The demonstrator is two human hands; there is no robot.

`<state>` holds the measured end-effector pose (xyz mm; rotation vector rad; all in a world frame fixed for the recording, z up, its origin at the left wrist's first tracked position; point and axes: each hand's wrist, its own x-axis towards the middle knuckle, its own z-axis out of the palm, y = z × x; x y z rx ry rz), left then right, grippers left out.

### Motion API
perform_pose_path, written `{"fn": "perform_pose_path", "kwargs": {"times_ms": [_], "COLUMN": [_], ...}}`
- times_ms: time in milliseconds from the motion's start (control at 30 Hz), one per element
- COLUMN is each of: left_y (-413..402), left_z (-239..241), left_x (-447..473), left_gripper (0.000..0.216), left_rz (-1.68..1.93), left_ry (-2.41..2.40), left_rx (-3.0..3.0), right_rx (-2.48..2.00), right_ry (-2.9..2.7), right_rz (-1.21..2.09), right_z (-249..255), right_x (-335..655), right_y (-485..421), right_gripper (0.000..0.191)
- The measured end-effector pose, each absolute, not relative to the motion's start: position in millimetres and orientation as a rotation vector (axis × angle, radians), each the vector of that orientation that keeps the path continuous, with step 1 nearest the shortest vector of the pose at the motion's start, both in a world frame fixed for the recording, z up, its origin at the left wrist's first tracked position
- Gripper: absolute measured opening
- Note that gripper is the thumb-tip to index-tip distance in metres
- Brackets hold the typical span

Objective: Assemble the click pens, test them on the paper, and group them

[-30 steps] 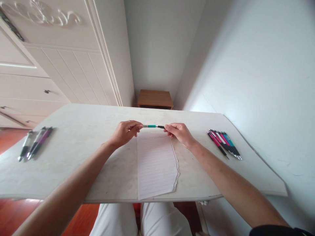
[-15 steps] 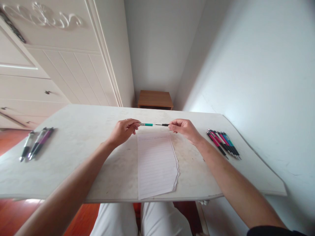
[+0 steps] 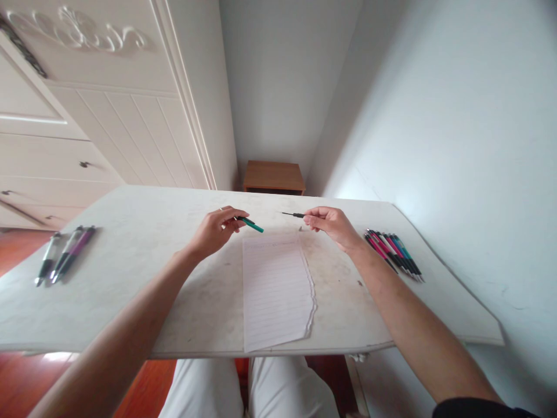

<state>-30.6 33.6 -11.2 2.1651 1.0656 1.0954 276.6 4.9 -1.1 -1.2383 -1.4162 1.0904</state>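
Observation:
My left hand is closed on the teal barrel of a pen, which points down to the right. My right hand pinches the pen's black front part, its thin tip pointing left. The two pen pieces are apart, held just above the far end of a torn sheet of lined paper that lies on the white table between my forearms.
Three pens lie on the table at the far left. Several pens, pink, teal and black, lie in a row at the right. A white cabinet stands at the left, a brown wooden stand behind the table.
The pen was whole between both hands a second ago. It has come apart: my left hand keeps the teal barrel, my right hand has drawn the black front part away to the right.

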Motion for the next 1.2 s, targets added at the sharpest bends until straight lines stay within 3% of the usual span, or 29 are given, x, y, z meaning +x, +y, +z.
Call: {"fn": "perform_pose_path", "kwargs": {"times_ms": [367, 667, 1200], "left_y": [33, 34, 46], "left_z": [-9, -10, -22], "left_x": [-33, -33, -49], "left_gripper": [0.026, 0.026, 0.026], "left_rz": [1.077, 0.993, 0.757], "left_ry": [1.049, 1.223, 1.211], "left_rx": [2.324, 2.084, 2.442], "right_rx": [-1.252, -1.268, -1.264], "right_ry": [-1.431, -1.361, -1.372], "right_rz": [1.097, 1.080, 1.080], "right_z": [-4, -4, -2], "right_x": [275, 277, 276], "right_y": [6, 7, 6], "right_gripper": [0.041, 0.039, 0.036]}}
